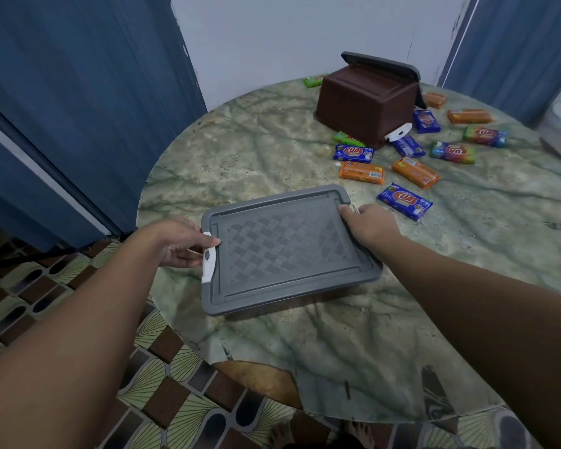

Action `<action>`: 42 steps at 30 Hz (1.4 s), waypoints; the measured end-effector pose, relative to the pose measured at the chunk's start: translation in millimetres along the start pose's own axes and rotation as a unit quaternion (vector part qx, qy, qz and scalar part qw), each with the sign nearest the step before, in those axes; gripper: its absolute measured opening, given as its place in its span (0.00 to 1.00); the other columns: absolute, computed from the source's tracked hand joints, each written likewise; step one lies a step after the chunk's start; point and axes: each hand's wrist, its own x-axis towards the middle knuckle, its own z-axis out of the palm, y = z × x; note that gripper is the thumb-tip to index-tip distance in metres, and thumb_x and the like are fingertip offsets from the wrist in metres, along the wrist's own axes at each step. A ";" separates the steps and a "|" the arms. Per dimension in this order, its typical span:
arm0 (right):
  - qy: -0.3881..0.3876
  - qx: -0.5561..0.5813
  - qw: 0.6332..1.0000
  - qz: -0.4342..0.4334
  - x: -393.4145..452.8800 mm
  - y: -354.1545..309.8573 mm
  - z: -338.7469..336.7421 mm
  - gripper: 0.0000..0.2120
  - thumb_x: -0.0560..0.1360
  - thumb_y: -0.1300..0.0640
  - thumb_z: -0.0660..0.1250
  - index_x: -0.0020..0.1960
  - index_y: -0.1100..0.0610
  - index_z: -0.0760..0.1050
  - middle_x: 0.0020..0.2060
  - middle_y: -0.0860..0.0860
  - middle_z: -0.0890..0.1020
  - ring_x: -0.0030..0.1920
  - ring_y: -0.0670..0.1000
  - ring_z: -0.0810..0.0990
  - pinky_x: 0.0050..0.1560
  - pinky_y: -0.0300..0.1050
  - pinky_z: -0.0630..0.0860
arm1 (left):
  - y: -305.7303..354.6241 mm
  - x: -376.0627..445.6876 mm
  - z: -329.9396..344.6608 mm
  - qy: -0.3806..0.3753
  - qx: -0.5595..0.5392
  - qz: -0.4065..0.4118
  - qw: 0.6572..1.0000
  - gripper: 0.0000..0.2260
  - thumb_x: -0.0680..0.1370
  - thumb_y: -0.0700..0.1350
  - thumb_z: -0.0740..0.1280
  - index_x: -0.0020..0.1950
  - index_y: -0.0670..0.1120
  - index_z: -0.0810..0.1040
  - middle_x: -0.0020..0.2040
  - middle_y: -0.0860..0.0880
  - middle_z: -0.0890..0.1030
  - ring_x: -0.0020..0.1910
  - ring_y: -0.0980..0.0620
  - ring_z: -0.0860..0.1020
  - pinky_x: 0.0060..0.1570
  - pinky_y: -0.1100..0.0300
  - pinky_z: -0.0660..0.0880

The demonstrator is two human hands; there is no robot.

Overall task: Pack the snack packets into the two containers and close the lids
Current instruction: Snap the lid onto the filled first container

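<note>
A closed container with a grey lid (289,251) is held near the desk's (305,351) left edge, the left hand (182,243) clasped on its white latch (209,257) and the right hand (368,223) curled over the opposite lid edge. Bare desk surface is left between it and the near edge. Farther back, an overturned brown container (366,106) is ringed by scattered snack packets (415,171).

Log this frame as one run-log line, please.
near container: grey lid on | left hand: grips white latch | right hand: holds far lid edge | far container: overturned | snack packets: loose on table
</note>
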 end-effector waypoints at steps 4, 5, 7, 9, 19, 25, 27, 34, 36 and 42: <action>0.054 -0.036 0.997 -0.030 -7.7 -1.5 1.7 0.26 0.81 0.39 0.58 0.34 0.56 0.71 0.31 0.53 0.77 0.35 0.54 0.77 0.31 0.44 0.62 | 1.2 1.5 -3.2 -0.018 -0.003 -0.010 1.000 0.19 0.74 0.41 0.77 0.63 0.40 0.76 0.47 0.42 0.85 0.44 0.46 0.84 0.40 0.56 0.82; 0.058 -0.038 0.997 -0.029 -8.9 -1.9 2.7 0.25 0.81 0.39 0.58 0.34 0.55 0.71 0.32 0.53 0.77 0.36 0.54 0.78 0.31 0.44 0.63 | 1.9 2.2 -2.8 -0.021 0.000 -0.010 1.000 0.20 0.75 0.40 0.77 0.64 0.40 0.76 0.47 0.42 0.85 0.44 0.46 0.83 0.40 0.56 0.81; 0.047 -0.029 0.998 -0.026 -10.9 -2.0 3.6 0.25 0.81 0.38 0.57 0.35 0.54 0.71 0.34 0.53 0.79 0.39 0.55 0.80 0.32 0.44 0.64 | 3.4 2.3 -1.5 -0.020 0.004 -0.008 1.000 0.18 0.75 0.40 0.76 0.63 0.41 0.75 0.46 0.42 0.84 0.43 0.46 0.83 0.40 0.56 0.81; 0.026 0.000 0.999 -0.029 -13.7 -2.4 3.2 0.26 0.82 0.37 0.53 0.38 0.54 0.75 0.37 0.53 0.80 0.42 0.56 0.81 0.35 0.45 0.67 | 3.9 2.1 -0.9 -0.021 0.006 -0.007 1.000 0.17 0.76 0.40 0.76 0.61 0.42 0.75 0.45 0.42 0.84 0.42 0.46 0.82 0.41 0.56 0.81; -0.069 0.276 0.957 0.047 -18.4 0.5 -7.6 0.15 0.84 0.49 0.60 0.52 0.58 0.81 0.47 0.54 0.84 0.45 0.53 0.83 0.37 0.44 0.78 | -1.5 4.0 -2.4 -0.018 -0.006 -0.005 1.000 0.16 0.75 0.40 0.76 0.57 0.45 0.72 0.46 0.42 0.84 0.43 0.46 0.83 0.35 0.57 0.81; -0.087 0.303 0.947 0.057 -14.8 1.2 -7.9 0.15 0.83 0.48 0.62 0.52 0.60 0.78 0.46 0.55 0.83 0.43 0.54 0.82 0.39 0.50 0.82 | -4.1 4.6 -4.9 -0.020 -0.014 -0.005 1.000 0.17 0.73 0.41 0.78 0.56 0.46 0.73 0.46 0.43 0.84 0.42 0.46 0.83 0.33 0.58 0.80; -0.084 0.291 0.951 0.066 -14.1 -0.6 -10.0 0.14 0.83 0.48 0.63 0.55 0.59 0.76 0.46 0.55 0.81 0.43 0.53 0.80 0.39 0.47 0.79 | -4.2 4.9 -4.6 -0.016 -0.014 -0.004 1.000 0.16 0.73 0.41 0.78 0.54 0.46 0.72 0.45 0.43 0.84 0.42 0.47 0.83 0.34 0.58 0.80; -0.122 0.309 0.940 0.082 -17.5 -7.5 -7.1 0.18 0.84 0.47 0.60 0.61 0.62 0.75 0.52 0.62 0.83 0.50 0.63 0.85 0.38 0.57 0.84 | -6.5 5.3 -2.4 -0.013 -0.021 -0.002 1.000 0.14 0.75 0.41 0.76 0.51 0.47 0.72 0.45 0.44 0.84 0.44 0.47 0.82 0.38 0.56 0.78; -0.131 0.318 0.936 0.077 -18.9 -7.1 -5.2 0.18 0.84 0.49 0.59 0.62 0.64 0.76 0.52 0.63 0.84 0.48 0.62 0.85 0.37 0.57 0.83 | -6.1 5.1 -4.2 -0.010 -0.013 -0.001 1.000 0.12 0.76 0.41 0.75 0.50 0.46 0.72 0.46 0.44 0.83 0.45 0.46 0.81 0.40 0.55 0.77; -0.130 0.301 0.943 0.057 -30.0 -7.1 15.2 0.14 0.82 0.47 0.57 0.56 0.57 0.70 0.44 0.53 0.72 0.40 0.52 0.72 0.43 0.51 0.78 | -8.1 4.5 -20.8 -0.009 0.016 -0.006 1.000 0.11 0.78 0.41 0.74 0.53 0.45 0.72 0.49 0.43 0.82 0.44 0.47 0.80 0.39 0.56 0.77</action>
